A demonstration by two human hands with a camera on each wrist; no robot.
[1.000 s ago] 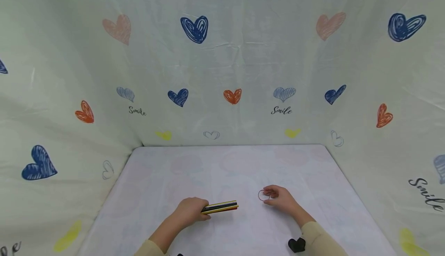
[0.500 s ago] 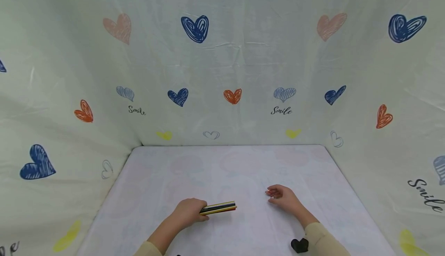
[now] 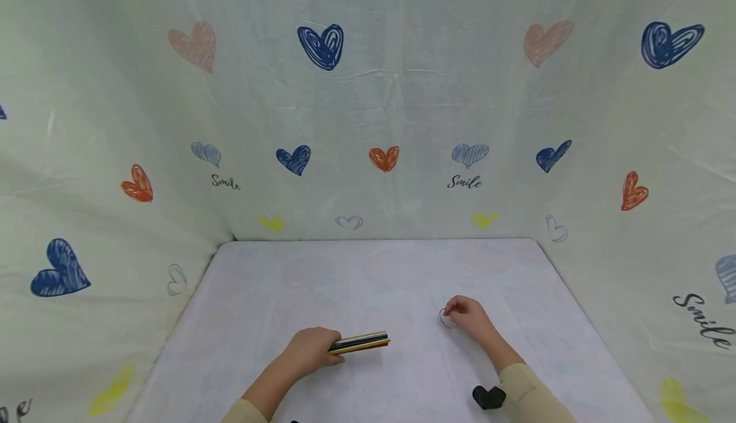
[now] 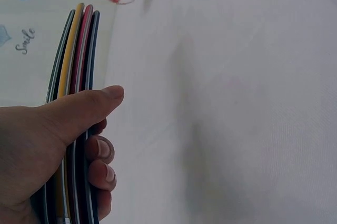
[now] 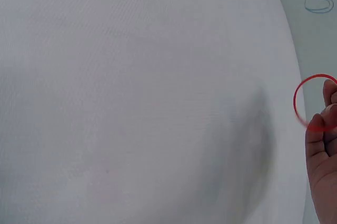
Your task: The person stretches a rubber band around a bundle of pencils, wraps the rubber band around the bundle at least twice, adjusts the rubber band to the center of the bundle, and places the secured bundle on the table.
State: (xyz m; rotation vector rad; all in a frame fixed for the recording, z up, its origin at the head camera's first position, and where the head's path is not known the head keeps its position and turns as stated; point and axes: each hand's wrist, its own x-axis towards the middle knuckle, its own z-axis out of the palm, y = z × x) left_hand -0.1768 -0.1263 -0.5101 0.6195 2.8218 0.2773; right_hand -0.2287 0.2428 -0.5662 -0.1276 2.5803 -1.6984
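Note:
My left hand (image 3: 312, 348) grips a bundle of slim pencils (image 3: 361, 342), its fingers curled round them. Their tips stick out to the right. Close up in the left wrist view, the pencils (image 4: 68, 60) are striped in dark, yellow, red and blue, with the thumb laid across them; their lower parts are partly hidden by the hand. To the right, apart from the bundle, my right hand (image 3: 467, 317) pinches a thin red rubber band (image 5: 295, 103). The band hangs as a round loop from the fingertips, above the table.
A white-covered table (image 3: 345, 276) spreads under both hands. Behind it and at both sides hangs a pale curtain (image 3: 397, 110) printed with hearts and "Smile". Beside the right sleeve (image 3: 531, 391) is a black heart-shaped object (image 3: 489, 398).
My right hand has shifted slightly right and turned over the band, which bunched at the fingers half a second ago and is a round loop again. The left hand has barely moved.

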